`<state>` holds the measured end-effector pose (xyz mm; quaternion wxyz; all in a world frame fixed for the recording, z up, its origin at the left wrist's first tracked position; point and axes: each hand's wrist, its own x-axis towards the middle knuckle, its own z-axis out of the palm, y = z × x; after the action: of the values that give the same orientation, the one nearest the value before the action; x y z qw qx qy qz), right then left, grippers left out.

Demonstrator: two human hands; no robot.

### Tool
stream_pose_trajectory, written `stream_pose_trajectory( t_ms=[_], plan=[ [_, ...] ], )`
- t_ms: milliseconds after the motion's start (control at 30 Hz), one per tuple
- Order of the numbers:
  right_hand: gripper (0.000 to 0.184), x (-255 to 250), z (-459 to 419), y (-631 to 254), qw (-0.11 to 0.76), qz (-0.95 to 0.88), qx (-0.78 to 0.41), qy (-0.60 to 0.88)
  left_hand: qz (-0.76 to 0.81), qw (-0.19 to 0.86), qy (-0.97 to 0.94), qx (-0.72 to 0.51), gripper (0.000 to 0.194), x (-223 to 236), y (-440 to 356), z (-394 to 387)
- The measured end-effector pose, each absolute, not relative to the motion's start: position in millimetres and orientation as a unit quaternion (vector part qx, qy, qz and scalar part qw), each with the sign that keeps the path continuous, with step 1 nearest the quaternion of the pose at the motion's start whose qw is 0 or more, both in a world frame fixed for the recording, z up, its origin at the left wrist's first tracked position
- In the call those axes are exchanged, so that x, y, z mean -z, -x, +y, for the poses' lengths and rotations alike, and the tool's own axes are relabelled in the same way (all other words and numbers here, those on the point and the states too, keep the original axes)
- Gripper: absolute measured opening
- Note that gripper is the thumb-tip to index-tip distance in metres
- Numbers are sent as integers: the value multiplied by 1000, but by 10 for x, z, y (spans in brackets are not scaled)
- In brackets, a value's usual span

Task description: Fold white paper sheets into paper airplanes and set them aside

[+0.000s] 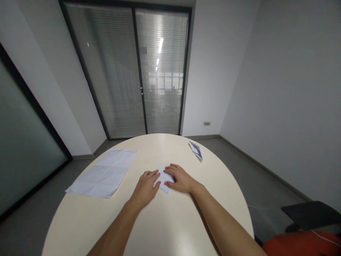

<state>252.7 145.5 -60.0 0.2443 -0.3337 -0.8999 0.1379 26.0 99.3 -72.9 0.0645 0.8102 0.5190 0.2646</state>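
Observation:
A small piece of folded white paper (pixel 164 187) lies on the round table in front of me, several layers showing at its near corner. On its left side, my left hand (pixel 147 186) holds it with curved fingers and the thumb on its edge. From the right, my right hand (pixel 181 178) grips the same paper, its fingers over the far part and its thumb nearer to me. Both hands cover much of the paper, so its full shape is hidden.
A large creased white sheet (pixel 106 174) lies at the left of the cream table (pixel 154 227). Another folded paper piece (pixel 196 150) sits near the far right edge. An orange seat (pixel 301 245) and a black panel (pixel 311 214) stand at lower right. Glass doors with blinds (pixel 117 78) are behind.

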Motion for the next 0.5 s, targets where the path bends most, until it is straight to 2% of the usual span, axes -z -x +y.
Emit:
stream_pose_trajectory(
  t_ms=[167,500],
  plan=[
    [62,613,1456,-2532,233,-898,-144,344,514,53,-820,-247,43,795,-229,1009],
    [59,607,1456,-2529,238,-894,-150,349,495,91,-812,-294,32,660,-287,980]
  ],
)
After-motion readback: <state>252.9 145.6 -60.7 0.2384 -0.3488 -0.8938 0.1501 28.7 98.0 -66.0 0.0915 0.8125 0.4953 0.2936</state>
